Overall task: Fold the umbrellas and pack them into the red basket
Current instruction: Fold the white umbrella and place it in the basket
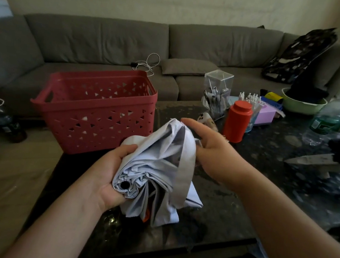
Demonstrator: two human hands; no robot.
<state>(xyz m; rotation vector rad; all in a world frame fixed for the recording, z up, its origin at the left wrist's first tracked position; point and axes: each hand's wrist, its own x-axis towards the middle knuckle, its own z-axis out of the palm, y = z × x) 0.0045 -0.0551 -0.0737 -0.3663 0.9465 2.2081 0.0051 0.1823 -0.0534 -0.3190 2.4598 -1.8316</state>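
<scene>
A pale blue-white collapsed umbrella (157,165) is held over the dark table, its black tip cap facing me. My left hand (111,175) grips the bunched canopy near that tip end. My right hand (211,148) curls round the far side of the loose fabric, with the index finger stretched over the top fold. The canopy hangs in loose folds, not wrapped tight. The red basket (100,125) with triangle cut-outs stands on the table's far left corner, just beyond the umbrella, and looks empty.
The dark stone table (241,199) carries a red canister (236,123), a clear pen holder (217,91), a purple box, water bottles (327,122) and a green bowl (301,105) on the right. A grey sofa (111,42) runs behind.
</scene>
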